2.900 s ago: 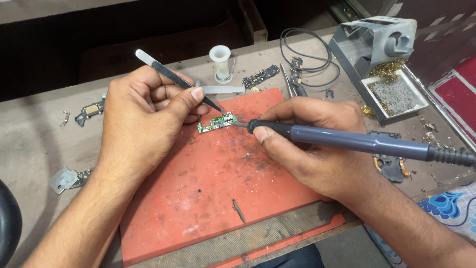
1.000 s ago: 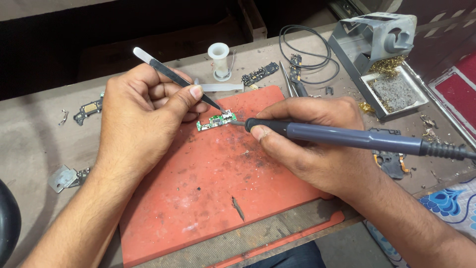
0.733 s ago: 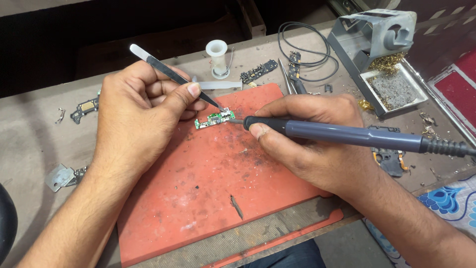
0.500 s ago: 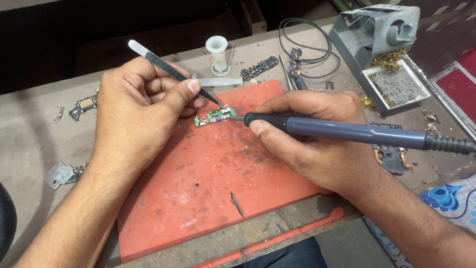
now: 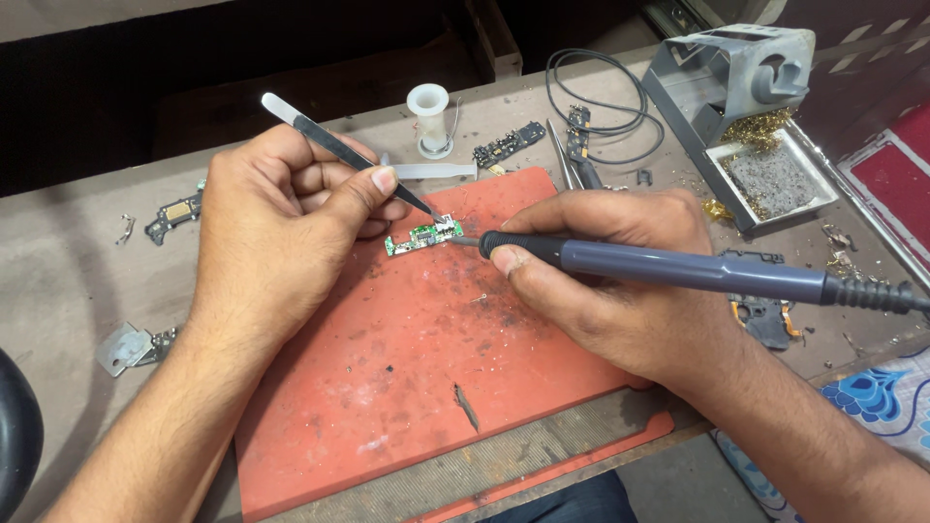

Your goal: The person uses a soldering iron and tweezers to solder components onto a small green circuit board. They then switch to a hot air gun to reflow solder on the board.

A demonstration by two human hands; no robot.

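My left hand [image 5: 276, 228] grips a pair of dark metal tweezers [image 5: 334, 147], whose tip rests on a small green circuit board [image 5: 422, 235]. That board lies near the far edge of a red work mat [image 5: 407, 387]. My right hand [image 5: 605, 276] holds a blue-grey soldering iron [image 5: 678, 269] like a pen, its metal tip touching the right end of the board. The iron's cable runs off to the right.
A white solder spool [image 5: 428, 118], a coiled black cable [image 5: 591, 102] and small board parts [image 5: 509, 145] lie behind the mat. A grey iron stand with brass wool and sponge tray [image 5: 751, 126] sits at the right. Metal scraps [image 5: 131, 347] lie at the left.
Both hands hold almost the same pose on the board. The view has shifted slightly, and the tweezers' tip and iron tip stay at the board's right end.
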